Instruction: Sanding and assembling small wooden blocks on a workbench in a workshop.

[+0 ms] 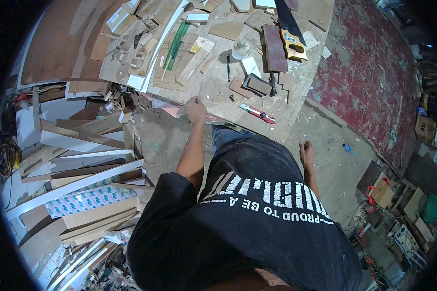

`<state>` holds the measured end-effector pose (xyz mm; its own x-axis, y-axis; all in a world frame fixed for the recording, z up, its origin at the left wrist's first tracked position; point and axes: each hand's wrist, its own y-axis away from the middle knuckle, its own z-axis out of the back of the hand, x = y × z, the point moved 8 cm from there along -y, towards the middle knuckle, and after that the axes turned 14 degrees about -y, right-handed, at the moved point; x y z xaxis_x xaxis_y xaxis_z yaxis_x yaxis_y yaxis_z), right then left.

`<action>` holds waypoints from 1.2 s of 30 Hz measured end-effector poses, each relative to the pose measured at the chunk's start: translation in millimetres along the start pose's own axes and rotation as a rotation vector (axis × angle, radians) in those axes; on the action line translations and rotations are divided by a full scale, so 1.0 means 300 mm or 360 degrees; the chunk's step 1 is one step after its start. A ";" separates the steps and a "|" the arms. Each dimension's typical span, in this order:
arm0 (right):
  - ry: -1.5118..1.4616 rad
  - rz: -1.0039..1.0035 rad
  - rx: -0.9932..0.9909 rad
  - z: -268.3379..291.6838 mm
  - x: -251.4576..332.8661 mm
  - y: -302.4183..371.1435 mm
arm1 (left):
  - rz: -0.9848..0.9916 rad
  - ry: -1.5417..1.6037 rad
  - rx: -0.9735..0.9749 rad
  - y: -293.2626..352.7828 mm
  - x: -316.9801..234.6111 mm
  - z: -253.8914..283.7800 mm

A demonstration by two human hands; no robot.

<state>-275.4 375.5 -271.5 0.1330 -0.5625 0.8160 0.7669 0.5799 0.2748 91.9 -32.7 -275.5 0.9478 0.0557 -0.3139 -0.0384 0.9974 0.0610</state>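
Note:
My left hand (196,110) is at the near edge of the wooden workbench (218,99), its fingers curled in. Whatever they may hold is hidden. Lower and off the bench, my right hand (306,153) hangs beside my body, fingers loosely bent and apart, with nothing visible in it. A red utility knife (258,114) lies near the bench's front edge. Beyond it are a black-framed piece (257,85), a black pen-like stick (228,68) and a clear round container (241,49). A handsaw (294,46) with a yellow handle rests beside a maroon block (275,50).
A green ruler (176,45) and several wood offcuts (226,30) cover the bench's far side. Stacked boards (82,140) and a patterned plastic-wrapped bundle (90,199) crowd the left floor. A red, worn panel (361,72) lies at right, near a small blue bottle (348,149).

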 end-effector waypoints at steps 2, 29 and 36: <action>0.0012 0.0030 0.0051 0.009 -0.027 -0.031 | 0.0049 -0.0042 0.0048 0.015 -0.011 0.011; 0.0325 -0.0195 -0.0108 -0.090 -0.081 0.289 | -0.0719 0.0178 0.0261 -0.008 -0.104 -0.009; 0.0347 -0.0571 -0.0101 -0.163 -0.314 0.584 | -0.0986 0.0119 0.0259 0.000 -0.148 -0.005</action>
<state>-122.7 501.3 -325.2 -0.0251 -0.8377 0.5455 0.8248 0.2910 0.4847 49.3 -35.2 -263.0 0.7539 -0.5195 -0.4021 0.5632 0.8263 -0.0115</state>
